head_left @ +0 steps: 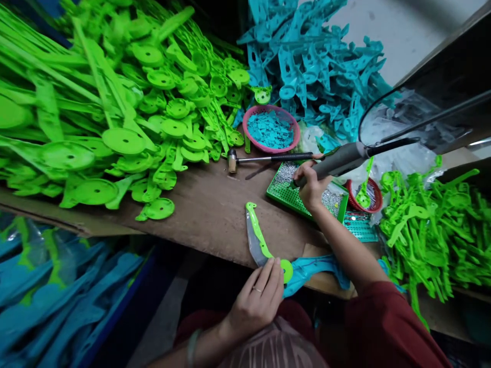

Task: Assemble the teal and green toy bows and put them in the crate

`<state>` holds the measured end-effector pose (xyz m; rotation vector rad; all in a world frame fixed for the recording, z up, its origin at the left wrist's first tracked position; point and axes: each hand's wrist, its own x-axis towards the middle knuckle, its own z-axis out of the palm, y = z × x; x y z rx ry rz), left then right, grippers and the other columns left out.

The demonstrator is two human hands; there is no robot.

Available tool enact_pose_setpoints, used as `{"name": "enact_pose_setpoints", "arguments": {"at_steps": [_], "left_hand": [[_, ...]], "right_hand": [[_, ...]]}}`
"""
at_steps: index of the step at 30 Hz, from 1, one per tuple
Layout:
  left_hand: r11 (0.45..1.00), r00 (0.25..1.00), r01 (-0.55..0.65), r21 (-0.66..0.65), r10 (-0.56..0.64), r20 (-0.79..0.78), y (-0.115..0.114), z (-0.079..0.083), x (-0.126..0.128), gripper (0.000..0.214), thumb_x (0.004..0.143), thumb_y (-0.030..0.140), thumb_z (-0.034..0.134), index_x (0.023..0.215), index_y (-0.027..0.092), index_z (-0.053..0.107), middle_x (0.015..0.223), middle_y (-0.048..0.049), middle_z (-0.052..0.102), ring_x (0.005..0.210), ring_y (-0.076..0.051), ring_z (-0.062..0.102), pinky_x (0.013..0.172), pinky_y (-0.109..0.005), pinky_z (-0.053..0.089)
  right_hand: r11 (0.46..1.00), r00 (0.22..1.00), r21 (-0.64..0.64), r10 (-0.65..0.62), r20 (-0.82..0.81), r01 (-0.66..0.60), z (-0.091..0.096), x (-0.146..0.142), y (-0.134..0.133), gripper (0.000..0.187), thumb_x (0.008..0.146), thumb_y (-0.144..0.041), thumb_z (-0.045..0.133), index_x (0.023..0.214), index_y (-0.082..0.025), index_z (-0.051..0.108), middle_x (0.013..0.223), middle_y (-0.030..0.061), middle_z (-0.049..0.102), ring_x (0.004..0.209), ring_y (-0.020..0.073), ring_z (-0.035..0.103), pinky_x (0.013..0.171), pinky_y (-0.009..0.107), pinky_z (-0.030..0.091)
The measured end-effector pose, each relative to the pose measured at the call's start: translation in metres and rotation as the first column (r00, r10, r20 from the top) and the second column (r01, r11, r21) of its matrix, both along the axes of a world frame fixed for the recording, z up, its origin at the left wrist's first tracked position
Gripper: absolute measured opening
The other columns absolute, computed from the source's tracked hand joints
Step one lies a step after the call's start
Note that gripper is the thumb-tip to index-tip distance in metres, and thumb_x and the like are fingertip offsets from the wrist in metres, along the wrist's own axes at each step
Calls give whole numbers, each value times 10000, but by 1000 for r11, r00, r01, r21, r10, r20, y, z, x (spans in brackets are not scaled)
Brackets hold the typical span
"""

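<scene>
My left hand (261, 294) is closed on a plastic assembly at the table's front edge. The assembly has a curved grey blade (254, 239) edged in lime green, a round green disc (286, 271) and a long blue handle (312, 271) stretching right under my right forearm. Held in my right hand (312, 186) is a grey and black electric screwdriver (337, 161), its cord end towards the upper right. That hand is over a green tray (286, 197) of small silvery metal pieces. The screwdriver's bit cannot be made out.
Lime-green plastic parts (123, 140) are heaped left, more green parts (418, 220) right, blue parts (303, 66) behind. A pink basket (270, 149) holds blue pieces. A hammer (255, 159) lies before it. A red basket (374, 207) stands beside the tray. A blue bin (134, 301) is lower left.
</scene>
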<state>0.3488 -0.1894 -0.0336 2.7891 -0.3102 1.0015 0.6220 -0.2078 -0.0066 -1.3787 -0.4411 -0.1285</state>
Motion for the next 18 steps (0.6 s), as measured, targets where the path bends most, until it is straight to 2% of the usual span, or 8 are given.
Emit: {"name": "enact_pose_setpoints", "arguments": {"at_steps": [5, 10, 13, 16, 18], "left_hand": [[999, 1000, 15, 44, -15, 5, 2, 1, 0, 283, 980, 118, 452, 1073, 23, 702, 1108, -167, 751, 1030, -278, 719, 862, -357, 546], [998, 1000, 22, 63, -21, -16, 2, -2, -3, 295, 992, 169, 468, 1116, 23, 692, 1164, -184, 729, 1077, -290, 704, 888, -360, 548], [997, 1000, 21, 70, -20, -14, 2, -3, -4, 303, 991, 163, 462, 1119, 10, 691, 1162, -195, 727, 1079, -293, 705, 886, -358, 556], [996, 1000, 23, 90, -22, -14, 1, -3, -5, 314, 992, 181, 475, 1136, -7, 681, 1173, -208, 719, 1090, -297, 701, 908, -359, 552], [994, 1000, 25, 108, -23, -18, 1, -2, -6, 318, 988, 195, 496, 1153, -11, 673, 1183, -213, 714, 1104, -296, 695, 934, -361, 543]], "right_hand": [[995, 998, 76, 70, 11, -70, -5, -1, 3, 292, 795, -442, 648, 946, -242, 499, 548, -109, 460, 416, 107, 490, 458, 265, 456], [992, 995, 76, 96, 15, -97, -3, -2, 4, 313, 804, -441, 675, 972, -249, 493, 569, -108, 473, 432, 111, 514, 481, 273, 475], [994, 995, 65, 90, 53, -93, 7, -8, 4, 299, 813, -442, 683, 968, -248, 516, 580, -99, 479, 440, 108, 512, 489, 272, 479], [996, 993, 68, 56, 105, -63, 22, -26, 10, 286, 846, -477, 650, 982, -251, 540, 583, -92, 444, 441, 102, 483, 493, 270, 490], [991, 987, 63, 111, 119, -119, 29, -44, 18, 280, 869, -479, 630, 1022, -265, 536, 589, -91, 433, 439, 102, 477, 485, 265, 488]]}}
